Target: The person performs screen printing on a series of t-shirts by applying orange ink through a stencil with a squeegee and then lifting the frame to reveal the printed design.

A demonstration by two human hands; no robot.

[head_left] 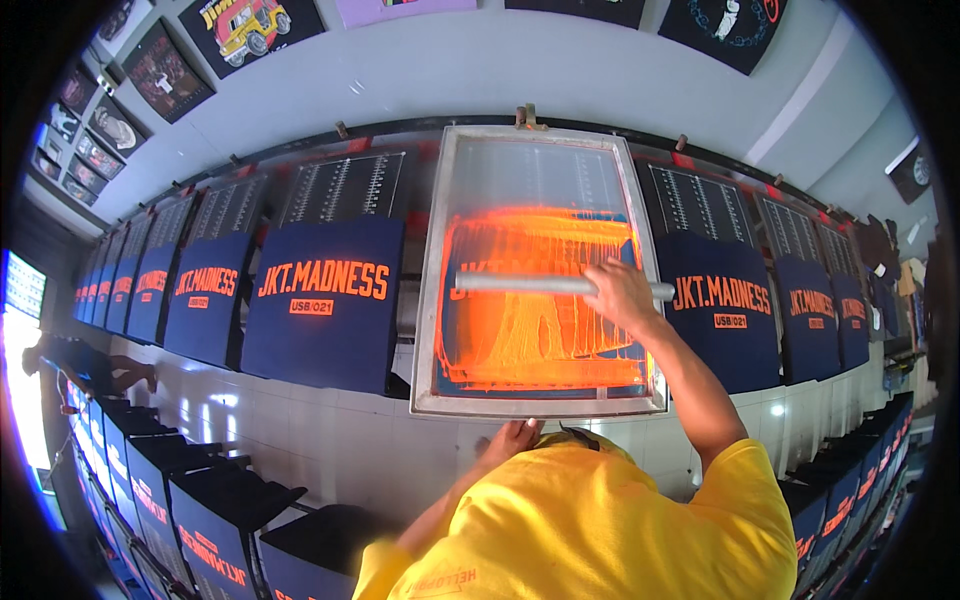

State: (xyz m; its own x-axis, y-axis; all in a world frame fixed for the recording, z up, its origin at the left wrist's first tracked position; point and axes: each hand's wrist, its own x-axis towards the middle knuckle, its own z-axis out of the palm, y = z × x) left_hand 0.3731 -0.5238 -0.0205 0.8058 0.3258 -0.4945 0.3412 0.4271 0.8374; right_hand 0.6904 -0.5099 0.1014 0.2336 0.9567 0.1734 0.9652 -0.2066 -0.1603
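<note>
Squeegee [560, 284] work comes down to even pressure here, and the bar lies level across the middle of the frame, on the mesh of the printing screen [440, 300], which sits flat on a shirt at the centre of the picture.

Nearest the camera, at the lower middle, the left hand [510, 438] rests on the near edge of the screen's pale frame, fingers curled loosely over the rim; whether it grips or only presses I cannot tell. It should bear down firmly there, since a frame that creeps during a pull would likely smear the print.

Further up, right of centre, the right hand [618, 292] is wrapped tight around the squeegee's grey handle toward its right end. Holding so far off-centre may tilt the blade, so the pressure wants watching on the left end, where the bar reaches the edge of the orange ink [540, 345]. The ink is streaked and thin in patches over the dark blue beneath; a steady, single-speed stroke at a constant blade angle would spread it more evenly.

Beyond and to both sides, printed navy shirts [325, 300] with orange lettering line the long table [330, 440], curving off to the upper left and right.
</note>
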